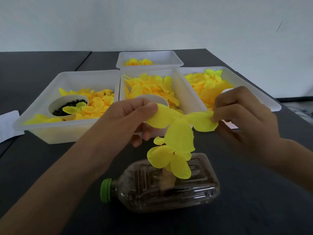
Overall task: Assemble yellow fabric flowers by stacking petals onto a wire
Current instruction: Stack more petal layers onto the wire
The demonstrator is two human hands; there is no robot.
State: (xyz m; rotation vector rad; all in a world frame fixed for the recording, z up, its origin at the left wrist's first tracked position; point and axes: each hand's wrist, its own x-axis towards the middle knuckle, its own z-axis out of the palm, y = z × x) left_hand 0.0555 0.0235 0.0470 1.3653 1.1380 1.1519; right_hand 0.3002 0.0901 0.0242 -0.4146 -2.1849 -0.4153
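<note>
A yellow fabric petal piece (179, 133) with several lobes is stretched between my hands above the table. My left hand (135, 116) pinches its left lobe and my right hand (237, 112) pinches its right lobe. Below it, a stack of yellow petals (167, 160) stands over a clear plastic bottle (162, 185) lying on its side with a green cap. The wire itself is hidden by the petals.
Three white trays of loose yellow petals sit behind: left (42, 102), middle (184, 89), right (250, 87). A white cup of dark beads (67, 106) is in the left tray. A farther tray (169, 55) holds finished yellow flowers. White paper (8, 124) lies at far left.
</note>
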